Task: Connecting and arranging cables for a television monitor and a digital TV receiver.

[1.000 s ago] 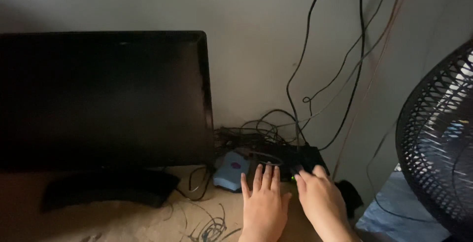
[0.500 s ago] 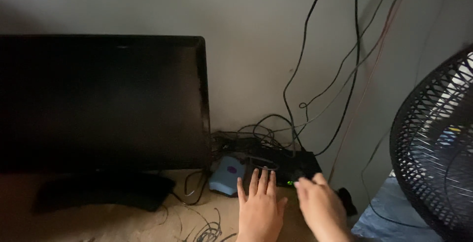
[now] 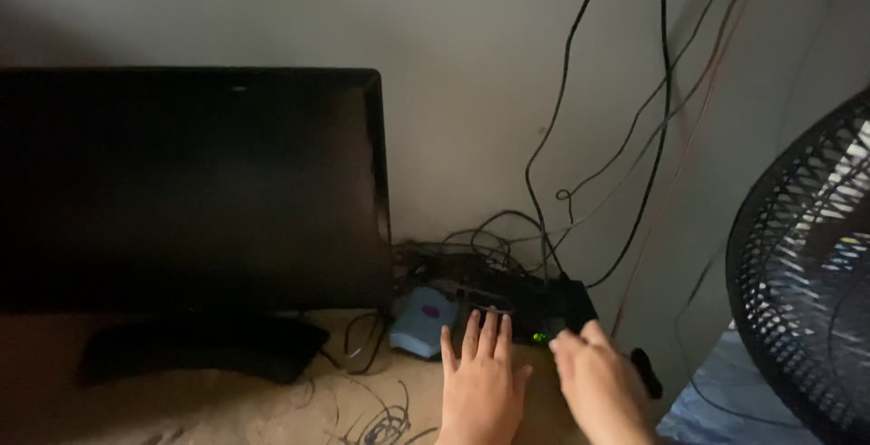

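left hand (image 3: pixel 483 382): flat, fingers spread, tips on black set-top box (image 3: pixel 535 307)
right hand (image 3: pixel 594 382): grip loose, apart, at box front

Both hands reach forward, side by side, palms facing down. The left hand (image 3: pixel 482 382) lies flat with its fingers (image 3: pixel 489 329) straight and spread a little, thumb out to the side. The right hand (image 3: pixel 594 382) is close beside it, its fingers bent and bunched, a bit blurred.

Black box (image 3: pixel 535 304) with green light (image 3: pixel 540 337), pale blue device (image 3: pixel 422 319).
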